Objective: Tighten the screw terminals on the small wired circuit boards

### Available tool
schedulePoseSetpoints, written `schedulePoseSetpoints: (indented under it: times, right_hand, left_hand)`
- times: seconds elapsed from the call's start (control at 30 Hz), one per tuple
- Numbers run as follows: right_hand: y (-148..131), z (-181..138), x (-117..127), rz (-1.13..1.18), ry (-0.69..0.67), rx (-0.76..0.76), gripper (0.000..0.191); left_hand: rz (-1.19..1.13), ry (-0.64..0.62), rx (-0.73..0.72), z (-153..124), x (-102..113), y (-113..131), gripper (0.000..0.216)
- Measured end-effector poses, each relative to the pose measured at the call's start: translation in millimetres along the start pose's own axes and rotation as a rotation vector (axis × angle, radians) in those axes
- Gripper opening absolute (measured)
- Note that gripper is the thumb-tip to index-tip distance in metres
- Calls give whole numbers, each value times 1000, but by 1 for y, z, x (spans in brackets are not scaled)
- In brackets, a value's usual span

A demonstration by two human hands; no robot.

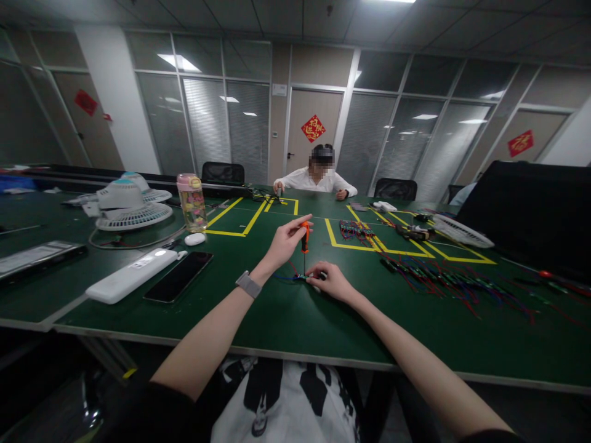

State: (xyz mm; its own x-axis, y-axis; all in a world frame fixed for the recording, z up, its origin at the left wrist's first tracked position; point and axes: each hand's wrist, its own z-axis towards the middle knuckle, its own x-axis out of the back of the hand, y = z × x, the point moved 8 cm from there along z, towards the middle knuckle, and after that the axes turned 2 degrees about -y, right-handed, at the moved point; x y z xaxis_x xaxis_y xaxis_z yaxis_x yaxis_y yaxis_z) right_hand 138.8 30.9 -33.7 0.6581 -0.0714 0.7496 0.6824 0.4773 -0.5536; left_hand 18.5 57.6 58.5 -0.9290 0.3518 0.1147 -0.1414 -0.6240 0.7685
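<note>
My left hand [287, 242] grips the orange and black handle of a screwdriver [305, 239], which stands upright with its tip down on a small circuit board [302, 277]. Thin red and blue wires run off the board's left side. Low on the table, my right hand [331, 280] has its fingers closed at the board's right end, holding it against the green surface. Where the screwdriver's tip meets the board is too small to make out.
To the right lie many wired circuit boards [443, 277] and a smaller bundle [356, 231]. A phone [179, 277], a white power strip-like case [132, 275], a bottle [192, 203] and white fans [133, 206] stand left. Across the table sits a person [318, 178].
</note>
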Motion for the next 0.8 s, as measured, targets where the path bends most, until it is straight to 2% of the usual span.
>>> schedulePoseSetpoints:
  times: [0.17, 0.37, 0.57, 0.73, 0.8]
  right_hand:
    - [5, 1, -3, 32, 5, -42, 12]
    - [7, 1, -3, 29, 27, -58, 11]
    - [7, 1, -3, 37, 36, -75, 11]
    - [7, 1, -4, 31, 22, -78, 13]
    - [7, 1, -3, 35, 15, -78, 14]
  left_hand:
    - [136, 86, -47, 0, 8, 1, 33]
    - [-5, -7, -4, 0, -1, 1, 36]
    - [155, 99, -58, -3, 7, 6, 30]
    - [10, -10, -11, -1, -1, 0, 35]
    - [10, 8, 1, -1, 0, -2, 36]
